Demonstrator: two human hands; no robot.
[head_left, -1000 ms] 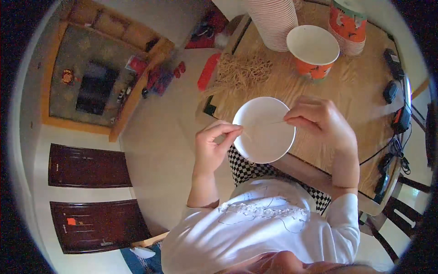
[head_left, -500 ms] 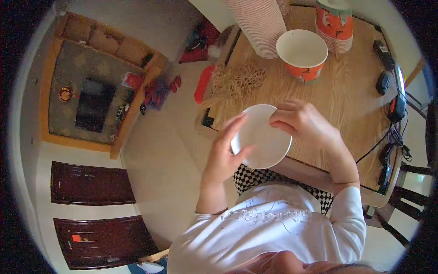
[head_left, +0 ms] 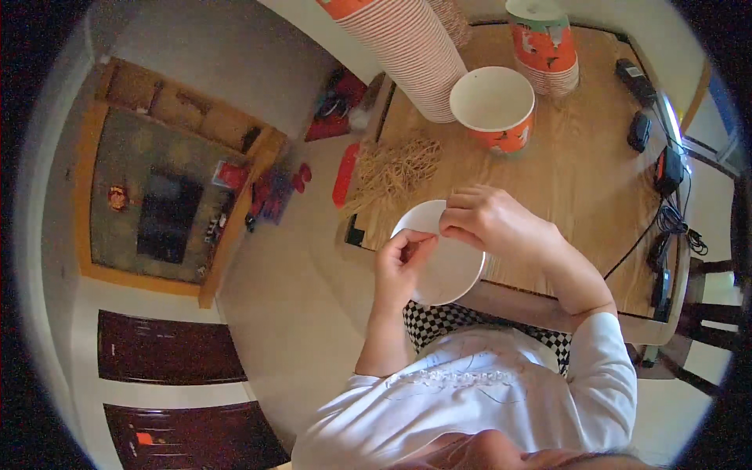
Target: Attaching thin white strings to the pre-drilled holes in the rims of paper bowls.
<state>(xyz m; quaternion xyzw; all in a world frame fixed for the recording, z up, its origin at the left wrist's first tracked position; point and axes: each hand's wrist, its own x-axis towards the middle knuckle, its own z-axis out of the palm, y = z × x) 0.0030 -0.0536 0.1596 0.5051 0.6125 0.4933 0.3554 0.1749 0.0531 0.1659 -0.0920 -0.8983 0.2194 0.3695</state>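
A round white paper tub is at the table's near edge, its pale inside facing up. Over its far part my two hands come together. Thumb and forefinger of my left hand are pinched, its other fingers curled. My right hand is closed too, its fingertips bent down beside the left ones at the tub's far rim. Whatever the fingertips hold is too small or too hidden to name. Beyond my hands lies a loose heap of tan straw-like strands. An orange-patterned paper tub stands upright farther off.
A tall leaning stack of paper tubs rises at the far left of the table. Upturned orange tubs are stacked farther back. Black adapters and a cable coil line the right edge. A red object sits by the strands.
My left hand has left the tub's side, its spread fingers closing into a pinch beside the right fingertips. The right hand stays curled at the rim. The whole view has shifted slightly.
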